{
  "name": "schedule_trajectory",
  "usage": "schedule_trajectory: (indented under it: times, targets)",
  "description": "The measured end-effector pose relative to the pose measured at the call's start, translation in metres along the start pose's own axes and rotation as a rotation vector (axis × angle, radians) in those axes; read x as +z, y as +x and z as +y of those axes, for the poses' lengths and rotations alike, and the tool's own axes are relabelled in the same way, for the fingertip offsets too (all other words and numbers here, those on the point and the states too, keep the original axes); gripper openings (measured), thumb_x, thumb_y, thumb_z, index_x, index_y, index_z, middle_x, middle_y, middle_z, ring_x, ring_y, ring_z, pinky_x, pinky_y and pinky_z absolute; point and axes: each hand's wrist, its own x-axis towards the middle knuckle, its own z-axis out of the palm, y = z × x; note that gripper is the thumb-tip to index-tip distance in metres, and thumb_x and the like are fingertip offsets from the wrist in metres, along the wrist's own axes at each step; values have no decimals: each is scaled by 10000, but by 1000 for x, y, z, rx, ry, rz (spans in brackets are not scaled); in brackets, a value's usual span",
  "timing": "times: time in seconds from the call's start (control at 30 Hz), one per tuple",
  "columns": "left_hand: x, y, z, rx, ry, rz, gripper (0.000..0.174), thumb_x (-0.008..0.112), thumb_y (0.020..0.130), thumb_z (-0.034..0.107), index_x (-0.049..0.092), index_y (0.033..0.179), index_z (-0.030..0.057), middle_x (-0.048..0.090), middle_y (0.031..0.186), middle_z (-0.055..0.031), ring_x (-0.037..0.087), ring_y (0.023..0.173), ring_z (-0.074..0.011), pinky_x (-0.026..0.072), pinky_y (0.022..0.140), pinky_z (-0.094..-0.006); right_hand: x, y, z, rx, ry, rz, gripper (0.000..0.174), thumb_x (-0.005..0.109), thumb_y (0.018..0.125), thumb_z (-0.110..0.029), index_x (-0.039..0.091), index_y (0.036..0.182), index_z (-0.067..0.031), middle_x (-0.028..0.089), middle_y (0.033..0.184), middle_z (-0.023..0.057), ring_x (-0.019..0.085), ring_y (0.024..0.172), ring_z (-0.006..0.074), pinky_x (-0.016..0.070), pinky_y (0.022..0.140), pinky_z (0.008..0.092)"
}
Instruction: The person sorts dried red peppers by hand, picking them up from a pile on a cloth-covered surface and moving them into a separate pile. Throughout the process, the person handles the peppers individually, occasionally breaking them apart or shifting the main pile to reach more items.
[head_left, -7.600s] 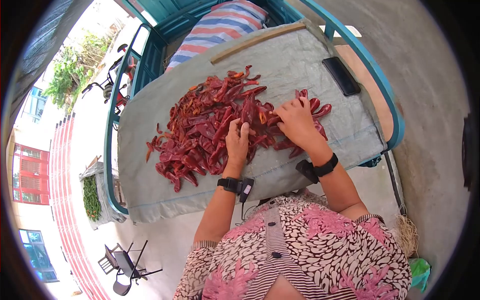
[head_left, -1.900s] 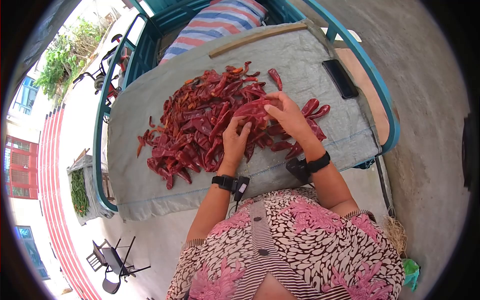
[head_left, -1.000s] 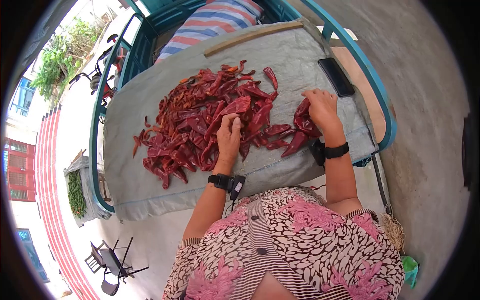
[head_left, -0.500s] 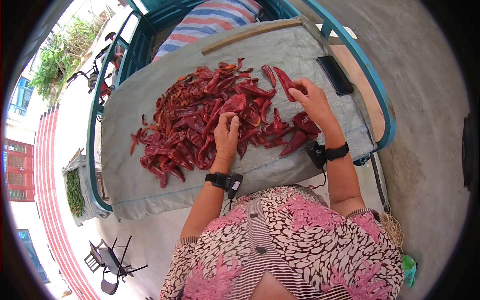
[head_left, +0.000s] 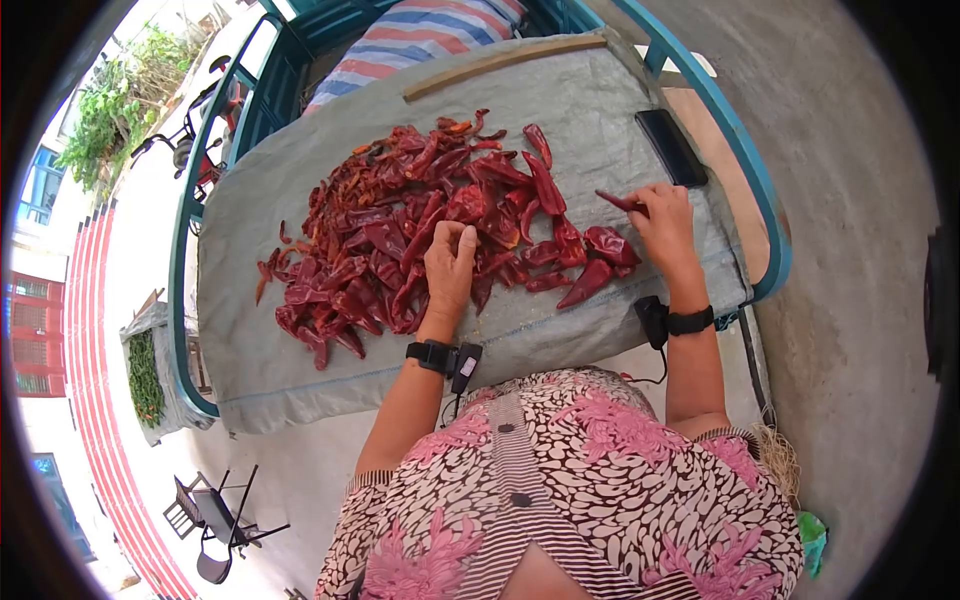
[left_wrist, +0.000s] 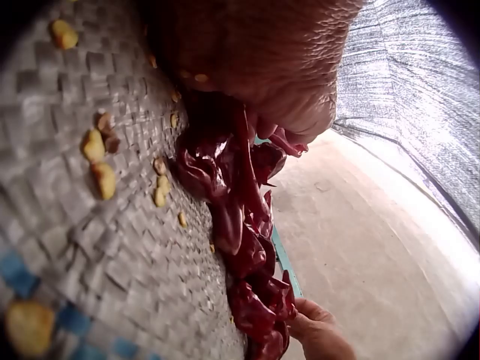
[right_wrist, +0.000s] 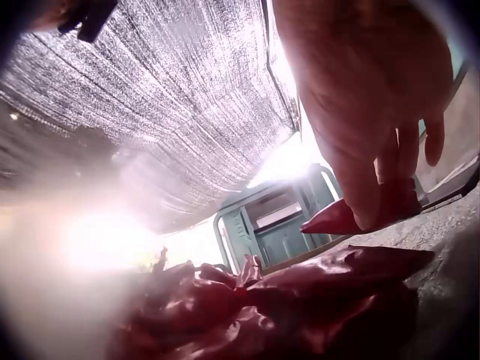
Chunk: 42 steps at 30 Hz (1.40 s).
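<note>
A wide heap of glossy, wrinkled red chili peppers [head_left: 385,235] lies on a grey woven sheet [head_left: 275,370]. At the heap's near right side, my left hand [head_left: 449,272] holds a crumpled red chili pepper [head_left: 467,204] at its curled fingertips; the left wrist view shows my left hand [left_wrist: 262,60] low over several peppers [left_wrist: 251,259]. My right hand [head_left: 668,232], apart from the heap, pinches a slim dark red chili pepper [head_left: 618,201] whose tip points left. In the right wrist view this pepper [right_wrist: 334,219] sticks out past the fingers.
A wooden strip [head_left: 505,66] and a black phone [head_left: 670,147] lie on the sheet. Teal cart rails [head_left: 745,150] border it, with a striped bag [head_left: 415,45] behind. Yellow seeds [left_wrist: 105,180] dot the weave near my left hand. Small loose peppers [head_left: 587,283] lie at right.
My right hand has let go of a long pepper, now at the heap's right edge, and moved down and right with a slimmer one. The left hand stays nearly still.
</note>
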Motion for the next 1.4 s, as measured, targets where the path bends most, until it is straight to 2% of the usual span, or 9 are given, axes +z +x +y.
schedule_trajectory:
  times: [0.17,0.27,0.37,0.47,0.77,0.87,1.0,1.1,1.4]
  targets:
    - [1,-1,7,4,14,6,245,608,1042,279,591,988,40,637,802,-23,543,680,-87,444,626,-262,2,11,-30,188,700,-32,284,736,861,-188,718,1122,-76,697,1117,120,639,1023,350,509,887,442]
    - [0,-1,7,3,2,-1,242,610,1041,275,592,986,40,634,802,-20,537,677,-80,439,622,-257,-21,10,-67,225,833,-67,351,732,867,-213,692,1178,-55,699,1129,142,663,994,358,516,893,457]
    - [-1,0,7,17,-16,-4,237,610,1041,269,596,986,39,635,805,-21,536,677,-78,436,623,-254,-21,-8,-44,-49,111,-152,387,741,849,-238,681,1184,-53,711,1118,151,669,992,359,519,870,458]
    - [0,-1,9,-8,-26,3,238,609,1040,268,603,986,37,635,808,-20,533,680,-77,435,628,-253,-9,-23,-21,-65,17,-227,355,735,831,-232,688,1139,-62,722,1061,154,672,993,361,518,838,462]
    - [-1,2,6,5,-6,15,244,611,1037,272,604,982,35,641,813,-21,525,649,-72,431,598,-247,-39,-9,-43,110,289,-390,308,710,829,-200,681,1103,-62,712,956,145,681,849,329,517,766,435]
    - [-1,2,3,3,0,9,246,610,1037,277,605,982,37,650,811,-23,525,641,-69,431,593,-244,-32,4,-56,100,775,-86,330,705,853,-220,663,1138,-57,712,974,133,678,841,311,520,754,420]
    - [-4,4,0,18,-8,7,253,609,1037,285,605,984,37,654,812,-24,525,642,-67,430,591,-243,-25,-8,-38,128,201,-265,434,702,869,-284,636,1239,-67,710,1109,142,683,1001,318,523,870,424]
    - [-5,4,0,9,-18,3,258,606,1038,289,605,987,37,658,820,-28,524,645,-66,430,594,-242,0,-24,-25,186,156,-346,481,714,847,-309,633,1263,-79,708,1146,141,669,1075,322,510,923,433]
    - [-3,8,-6,23,-49,-21,260,595,1042,292,599,1018,34,658,839,-36,522,650,-69,430,601,-241,13,-29,-27,377,575,-36,538,750,865,-304,594,1326,-73,709,1116,167,717,910,270,551,806,369]
